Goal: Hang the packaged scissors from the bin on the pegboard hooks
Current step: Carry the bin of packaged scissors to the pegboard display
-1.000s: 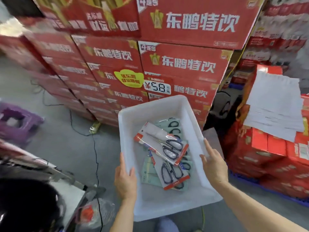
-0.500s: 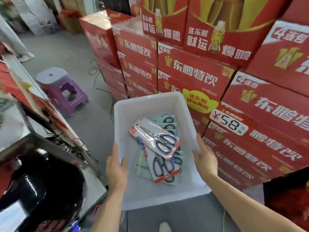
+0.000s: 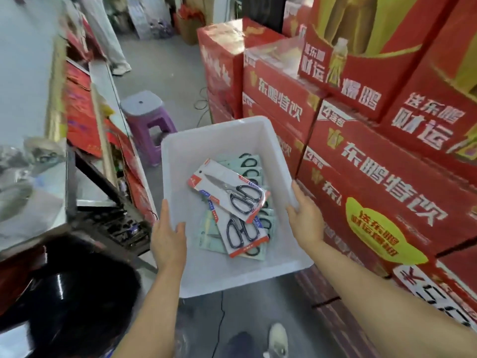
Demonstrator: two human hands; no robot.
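I carry a white plastic bin (image 3: 219, 133) in front of me, above the floor. My left hand (image 3: 167, 236) grips its left rim and my right hand (image 3: 305, 218) grips its right rim. Inside lie several packaged scissors. On top is a white-and-red card with black-handled scissors (image 3: 229, 193), lying diagonally. A second such pack (image 3: 241, 233) sits under it, and pale green packs (image 3: 210, 236) lie beneath both. No pegboard or hooks are in view.
Stacked red drink cartons (image 3: 361, 156) fill the right side, close to the bin. A purple plastic stool (image 3: 148, 120) stands on the grey floor ahead. A metal counter with red goods (image 3: 85, 130) runs along the left. A person's legs (image 3: 105, 34) stand far down the aisle.
I have turned left with the bin: the cartons slid to the right, and the stool, the aisle and the left counter came into view. Both hands kept their hold.
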